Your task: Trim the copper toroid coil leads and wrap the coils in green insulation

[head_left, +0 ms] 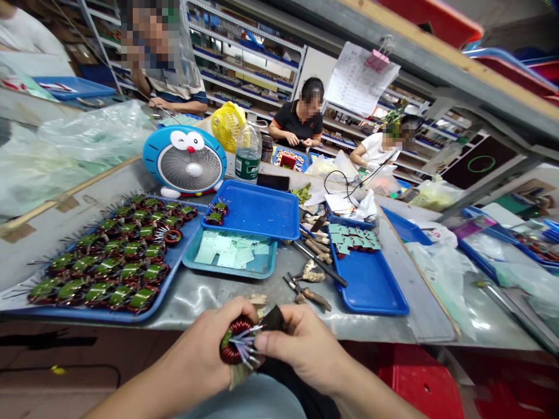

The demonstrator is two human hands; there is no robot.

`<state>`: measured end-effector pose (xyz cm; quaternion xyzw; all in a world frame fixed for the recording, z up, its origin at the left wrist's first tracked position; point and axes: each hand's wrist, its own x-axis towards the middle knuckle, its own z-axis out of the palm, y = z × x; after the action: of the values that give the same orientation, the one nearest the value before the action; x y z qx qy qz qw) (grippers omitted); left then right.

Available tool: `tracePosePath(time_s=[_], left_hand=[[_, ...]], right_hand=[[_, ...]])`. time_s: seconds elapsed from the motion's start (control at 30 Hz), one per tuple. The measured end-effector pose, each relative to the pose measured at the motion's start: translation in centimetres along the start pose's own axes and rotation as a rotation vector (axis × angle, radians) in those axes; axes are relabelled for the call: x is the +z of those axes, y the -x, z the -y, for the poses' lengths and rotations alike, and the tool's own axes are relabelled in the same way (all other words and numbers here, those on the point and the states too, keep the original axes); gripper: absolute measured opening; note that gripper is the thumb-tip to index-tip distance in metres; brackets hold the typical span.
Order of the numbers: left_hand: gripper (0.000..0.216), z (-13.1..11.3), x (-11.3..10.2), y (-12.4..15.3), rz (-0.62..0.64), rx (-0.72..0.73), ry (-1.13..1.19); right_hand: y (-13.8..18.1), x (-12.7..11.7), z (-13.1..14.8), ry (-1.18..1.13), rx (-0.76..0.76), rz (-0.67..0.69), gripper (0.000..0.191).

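My left hand point(203, 343) is closed around a toroidal coil point(230, 351) wound with dark red copper wire, just in front of the bench edge. Several pale-sleeved wire leads point(245, 344) with silvery tips stick out of it toward the right. At those leads, my right hand point(308, 343) is closed in a pinch, thumb over the ends. A piece of black material point(273, 320) shows between its thumb and forefinger; how it is held is partly hidden. Similar coils with green middles stand in rows on a large blue tray point(186, 256) at the left, leads upward.
A blue tray point(262, 209) with a few coils overlaps a teal tray point(227, 272) of pale green pieces. Pliers point(305, 291) and a dark rod point(321, 263) lie beside another blue tray point(371, 285). A fan point(192, 163) and bottle point(248, 154) stand behind. Several people sit beyond.
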<state>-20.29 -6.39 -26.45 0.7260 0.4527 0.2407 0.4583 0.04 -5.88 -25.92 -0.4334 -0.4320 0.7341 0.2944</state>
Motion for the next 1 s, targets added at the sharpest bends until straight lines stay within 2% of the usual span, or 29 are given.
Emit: tracePosePath(time_s=[0.2,0.43,0.6,0.7,0.8,0.9,1.0], left_hand=[[0.021,0.5,-0.1,0.1,-0.009,0.023,-0.114],[0.022,0.5,-0.2,0.0,-0.016,-0.062,-0.005],[0.024,0.2,0.0,-0.2,-0.033,-0.095,0.057],[0.022,0.4,-0.1,-0.3,-0.048,-0.062,0.057],[0.019,0.8,0.1,-0.5,-0.068,-0.059,0.003],[0.02,0.9,0.3,-0.7,-0.126,-0.065,0.019],[0.02,0.9,0.4,-0.8,-0.148,-0.065,0.061]], right_hand=[[-0.2,0.4,-1.2,-0.006,-0.053,0.007,0.033],[-0.2,0.8,-0.9,0.018,-0.164,-0.02,0.031],[-0.7,0.8,-0.5,-0.095,-0.046,0.004,0.038],[-0.6,1.0,-0.4,-0.009,-0.074,-0.055,0.036],[-0.1,1.7,-0.7,0.289,-0.237,-0.22,0.021],[0.4,2.8,-1.5,0.634,-0.543,-0.394,0.017],[0.6,3.6,-2.1,0.827,-0.781,-0.491,0.014]])
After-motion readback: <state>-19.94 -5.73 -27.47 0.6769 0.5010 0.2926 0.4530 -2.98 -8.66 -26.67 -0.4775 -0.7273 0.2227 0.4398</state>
